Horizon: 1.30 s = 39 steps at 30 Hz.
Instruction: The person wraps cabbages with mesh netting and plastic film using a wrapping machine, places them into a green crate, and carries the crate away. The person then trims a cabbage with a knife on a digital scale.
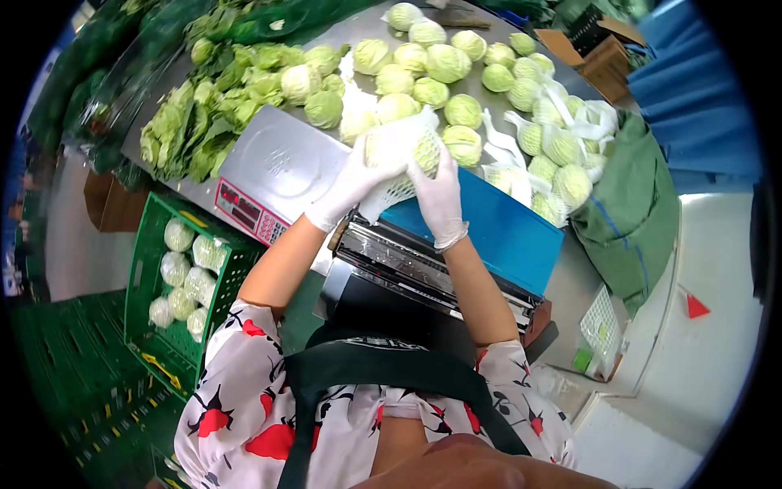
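A pale green cabbage (425,153) in a white foam net sleeve sits between my hands, above the near edge of the table. My left hand (358,183), in a white glove, presses on its left side with the fingers round it. From the right, my right hand (440,196), also gloved, grips it with the thumb and fingers apart around its side. Part of the net sleeve (389,194) hangs down below the cabbage. Under my hands is a wrapping machine with a blue plate (509,244) and a dark roller section (399,257).
A digital scale (281,155) stands at left, with loose leaves (195,122) behind it. Several bare cabbages (448,63) lie at the back; netted ones (562,147) are at right beside a green sack (631,212). A green crate (138,281) holds several wrapped cabbages.
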Tool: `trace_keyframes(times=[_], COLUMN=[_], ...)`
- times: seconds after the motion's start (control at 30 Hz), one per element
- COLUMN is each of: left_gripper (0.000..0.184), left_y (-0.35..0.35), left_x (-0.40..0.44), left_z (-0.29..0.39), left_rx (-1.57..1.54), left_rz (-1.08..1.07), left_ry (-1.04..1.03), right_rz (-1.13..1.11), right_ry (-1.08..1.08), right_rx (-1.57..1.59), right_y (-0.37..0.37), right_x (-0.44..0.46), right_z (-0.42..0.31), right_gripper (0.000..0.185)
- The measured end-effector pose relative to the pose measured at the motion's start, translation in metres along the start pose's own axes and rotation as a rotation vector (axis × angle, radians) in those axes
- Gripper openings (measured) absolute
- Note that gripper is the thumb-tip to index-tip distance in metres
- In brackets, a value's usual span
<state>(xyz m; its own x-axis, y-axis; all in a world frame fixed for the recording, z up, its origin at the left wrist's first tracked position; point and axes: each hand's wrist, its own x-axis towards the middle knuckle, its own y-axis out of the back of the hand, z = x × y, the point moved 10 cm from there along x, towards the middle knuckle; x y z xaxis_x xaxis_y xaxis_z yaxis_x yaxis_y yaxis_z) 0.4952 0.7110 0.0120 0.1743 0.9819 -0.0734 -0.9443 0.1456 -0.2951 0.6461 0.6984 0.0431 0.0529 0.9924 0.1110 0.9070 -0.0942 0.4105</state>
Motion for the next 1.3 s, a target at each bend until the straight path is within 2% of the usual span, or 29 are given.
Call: trace_keyframes(times=[0.03, 0.07, 0.17, 0.23, 0.3, 0.37, 0.43, 0.5, 0.53, 0.63, 0.7, 0.8, 0.83, 0.87, 0.93, 1.0, 1.07, 1.17, 1.2, 1.3], left_gripper=[0.081, 0.073, 0.063, 0.06, 0.06, 0.059, 0.06, 0.061, 0.062, 0.065, 0.076, 0.077, 0.074, 0.073, 0.07, 0.069, 0.07, 0.072, 0.072, 0.072], left_y=[0.0, 0.004, 0.036, 0.071, 0.128, 0.189, 0.233, 0.245, 0.274, 0.28, 0.274, 0.257, 0.251, 0.256, 0.263, 0.277, 0.28, 0.273, 0.268, 0.256], left_x=[-0.002, -0.005, -0.007, -0.018, -0.025, -0.037, -0.044, -0.053, -0.049, -0.049, -0.051, -0.07, -0.075, -0.08, -0.09, -0.096, -0.096, -0.091, -0.087, -0.074], left_z=[0.002, 0.006, 0.003, -0.009, -0.025, -0.037, -0.047, -0.045, -0.061, -0.066, -0.06, -0.025, -0.012, -0.007, 0.006, 0.007, 0.01, 0.017, 0.02, 0.021], left_rx=[0.028, 0.05, -0.148, -0.28, -0.196, 0.015, 0.283, 0.329, 0.461, 0.427, 0.419, 0.446, 0.458, 0.446, 0.47, 0.538, 0.529, 0.536, 0.564, 0.606], left_rz=[0.003, 0.013, 0.01, 0.092, 0.233, 0.434, 0.512, 0.544, 0.553, 0.523, 0.525, 0.655, 0.708, 0.726, 0.765, 0.764, 0.767, 0.795, 0.799, 0.756], left_ry=[-0.03, -0.079, -0.046, 0.005, -0.014, -0.042, -0.057, -0.027, 0.001, 0.05, 0.013, -0.058, -0.048, -0.068, -0.088, -0.112, -0.151, -0.181, -0.183, -0.212], right_rz=[-0.018, -0.035, -0.242, -0.312, -0.317, -0.347, -0.314, -0.341, -0.346, -0.32, -0.223, -0.169, 0.121, -0.026, 0.221, 0.365, 0.385, 0.32, 0.321, 0.435], right_ry=[0.013, 0.027, 0.003, 0.015, -0.031, -0.092, -0.081, -0.05, -0.066, 0.001, 0.1, -0.128, 0.153, -0.079, -0.126, -0.221, -0.249, -0.381, -0.346, -0.181], right_rx=[0.031, 0.061, 0.23, 0.216, 0.215, 0.195, 0.168, 0.183, 0.204, 0.199, 0.093, -0.124, -0.272, -0.182, -0.758, -1.161, -1.298, -1.359, -1.457, -1.447], right_y=[0.002, 0.002, -0.031, -0.047, -0.06, -0.065, -0.067, -0.073, -0.072, -0.054, -0.022, 0.05, 0.086, 0.109, 0.185, 0.233, 0.261, 0.275, 0.274, 0.286], right_x=[-0.001, 0.0, -0.002, -0.009, -0.013, -0.014, -0.012, -0.012, -0.013, -0.01, 0.005, 0.047, 0.065, 0.092, 0.123, 0.146, 0.174, 0.192, 0.196, 0.212], right_z=[-0.003, -0.006, 0.004, -0.003, 0.008, 0.023, 0.035, 0.04, 0.039, 0.038, 0.041, 0.079, 0.103, 0.13, 0.153, 0.166, 0.204, 0.238, 0.248, 0.274], right_gripper=[0.076, 0.077, 0.066, 0.064, 0.063, 0.059, 0.054, 0.052, 0.049, 0.038, 0.033, 0.032, 0.034, 0.04, 0.068, 0.087, 0.104, 0.11, 0.111, 0.105])
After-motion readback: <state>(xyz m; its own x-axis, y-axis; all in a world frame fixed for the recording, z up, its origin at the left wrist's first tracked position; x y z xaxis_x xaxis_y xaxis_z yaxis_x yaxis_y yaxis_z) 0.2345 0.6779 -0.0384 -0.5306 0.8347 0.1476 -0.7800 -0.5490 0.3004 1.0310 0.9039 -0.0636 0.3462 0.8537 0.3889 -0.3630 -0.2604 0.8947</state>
